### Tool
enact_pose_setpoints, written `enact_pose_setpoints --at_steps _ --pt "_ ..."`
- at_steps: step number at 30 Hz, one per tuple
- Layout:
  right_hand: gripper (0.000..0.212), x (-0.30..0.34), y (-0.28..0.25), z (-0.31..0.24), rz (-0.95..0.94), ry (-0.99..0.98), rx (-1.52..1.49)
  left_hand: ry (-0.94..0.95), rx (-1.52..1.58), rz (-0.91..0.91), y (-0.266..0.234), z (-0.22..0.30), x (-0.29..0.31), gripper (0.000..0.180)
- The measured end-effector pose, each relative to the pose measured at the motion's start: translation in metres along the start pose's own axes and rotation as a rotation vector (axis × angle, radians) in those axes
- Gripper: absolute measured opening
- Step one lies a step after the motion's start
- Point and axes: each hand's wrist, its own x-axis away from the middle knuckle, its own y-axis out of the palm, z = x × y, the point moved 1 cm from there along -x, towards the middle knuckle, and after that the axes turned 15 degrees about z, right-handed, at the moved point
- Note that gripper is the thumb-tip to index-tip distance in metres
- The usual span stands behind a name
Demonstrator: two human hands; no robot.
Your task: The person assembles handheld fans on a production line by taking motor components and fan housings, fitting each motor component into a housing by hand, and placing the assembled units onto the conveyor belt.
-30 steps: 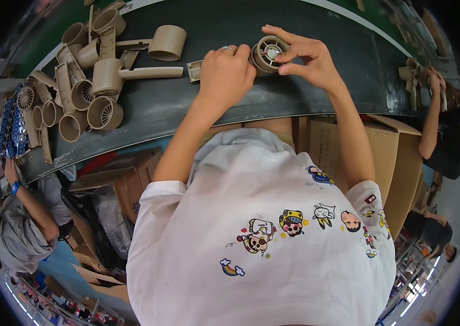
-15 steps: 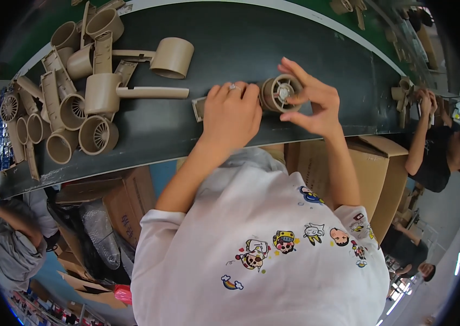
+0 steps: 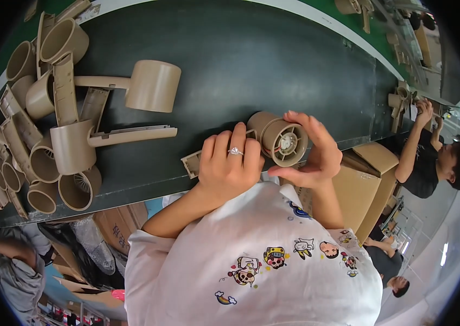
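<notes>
A tan plastic hair dryer housing point(image 3: 265, 126) lies before me near the table's front edge. Its round barrel faces me with a spoked ring, and a pale centre and a bit of red show inside. My left hand point(image 3: 230, 165) is wrapped over the handle, whose hollow end point(image 3: 191, 164) sticks out on the left. Curved round the barrel's open end is my right hand point(image 3: 319, 149), fingers at the upper rim and thumb at the lower.
Several similar tan housings point(image 3: 72, 146) and long handle covers point(image 3: 64, 89) are heaped on the left of the dark table point(image 3: 230, 60). Below the edge stand cardboard boxes point(image 3: 363, 190). At the far right a co-worker point(image 3: 420, 157) handles tan parts; another person's arm point(image 3: 13, 247) is at lower left.
My right fingers have come in from a wide spread to the barrel's rim, the thumb now below it. The housing sits lower in view, as does the heap, so the view has shifted.
</notes>
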Motion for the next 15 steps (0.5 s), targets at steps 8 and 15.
enact_pose_setpoints --at_steps 8,15 --pt "0.065 -0.0059 0.0056 -0.0087 -0.034 0.03 0.135 0.001 -0.041 -0.01 -0.0023 0.0013 0.0004 0.011" --pt "0.06 -0.0027 0.0054 -0.0068 0.008 0.011 0.07 0.054 -0.063 0.01 -0.0041 -0.0005 0.0039 0.008"
